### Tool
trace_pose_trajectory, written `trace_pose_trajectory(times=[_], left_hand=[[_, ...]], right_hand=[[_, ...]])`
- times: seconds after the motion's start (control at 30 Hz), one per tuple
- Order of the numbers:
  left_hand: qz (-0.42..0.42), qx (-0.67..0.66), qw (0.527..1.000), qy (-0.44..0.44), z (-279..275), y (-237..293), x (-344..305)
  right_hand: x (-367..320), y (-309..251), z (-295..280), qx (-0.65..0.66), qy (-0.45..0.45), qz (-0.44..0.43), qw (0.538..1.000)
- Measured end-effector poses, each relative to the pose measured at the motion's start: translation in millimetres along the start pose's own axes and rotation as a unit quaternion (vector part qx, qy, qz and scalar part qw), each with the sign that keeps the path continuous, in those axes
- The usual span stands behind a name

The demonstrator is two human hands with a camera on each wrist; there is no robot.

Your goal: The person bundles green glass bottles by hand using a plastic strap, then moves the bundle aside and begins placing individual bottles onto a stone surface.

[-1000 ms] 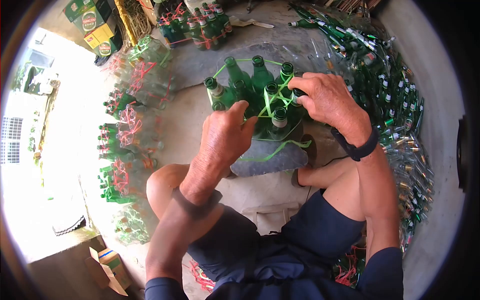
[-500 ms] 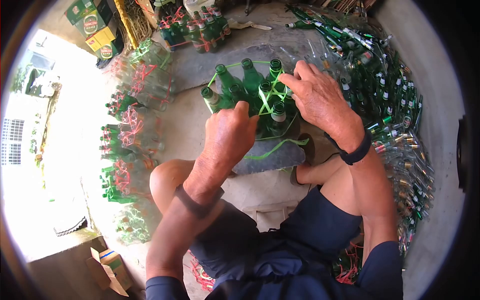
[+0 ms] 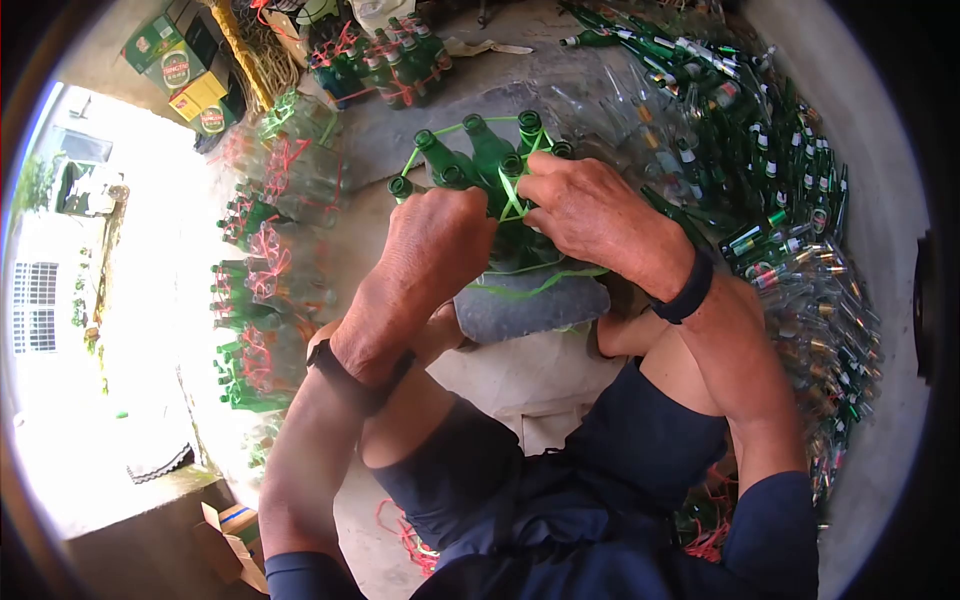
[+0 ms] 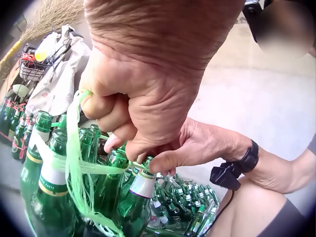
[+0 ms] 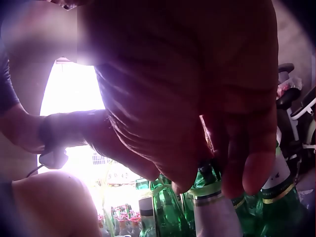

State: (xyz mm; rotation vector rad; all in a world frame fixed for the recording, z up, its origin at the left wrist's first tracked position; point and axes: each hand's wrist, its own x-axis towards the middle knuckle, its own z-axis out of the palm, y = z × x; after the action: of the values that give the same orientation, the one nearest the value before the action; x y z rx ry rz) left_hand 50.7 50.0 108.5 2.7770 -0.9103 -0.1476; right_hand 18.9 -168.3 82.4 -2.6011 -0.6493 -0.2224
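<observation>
Several green glass bottles (image 3: 437, 155) stand bunched upright in front of the person, bright green plastic twine (image 4: 74, 148) strung round and between their necks. My left hand (image 3: 440, 235) is over the near left of the bunch, fingers curled round the twine, which hangs out of the fist in the left wrist view. Close beside it, my right hand (image 3: 590, 210) pinches twine at a bottle neck on the right side. In the right wrist view its fingertips (image 5: 257, 173) and thumb straddle a neck (image 5: 207, 180) looped with twine. A loose twine end lies over the grey slab (image 3: 530, 312) beneath.
Loose green and clear bottles (image 3: 770, 190) are heaped along the right wall. To the left stand bundles (image 3: 265, 255) tied with red twine, and another red-tied bundle (image 3: 400, 65) is at the back. Cartons (image 3: 180, 70) are stacked at the upper left.
My right hand has moved left and down from the far right bottle, closer to my left hand. My left hand has turned and shifted slightly leftward and up, still gripping twine.
</observation>
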Motion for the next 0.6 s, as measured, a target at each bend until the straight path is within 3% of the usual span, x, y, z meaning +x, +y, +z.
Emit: trace_pose_trajectory(times=[0.17, 0.23, 0.4, 0.6], left_hand=[[0.019, 0.009, 0.999, -0.034, -16.2, -4.1, 18.0], [0.028, 0.027, 0.995, -0.094, -23.3, -6.7, 27.6], [0.049, 0.055, 0.993, -0.092, -20.8, -13.2, 39.7], [0.102, -0.033, 0.993, -0.046, -9.5, -33.1, 51.2]], right_hand=[[1.9, 2.7, 2.3, 0.009, -0.001, -0.001, 1.0], [2.5, 2.3, 3.0, 0.011, -0.005, 0.0, 1.0], [2.4, 3.6, 4.3, 0.012, 0.008, 0.003, 1.0], [1.6, 1.0, 2.6, -0.002, 0.003, 0.007, 1.0]])
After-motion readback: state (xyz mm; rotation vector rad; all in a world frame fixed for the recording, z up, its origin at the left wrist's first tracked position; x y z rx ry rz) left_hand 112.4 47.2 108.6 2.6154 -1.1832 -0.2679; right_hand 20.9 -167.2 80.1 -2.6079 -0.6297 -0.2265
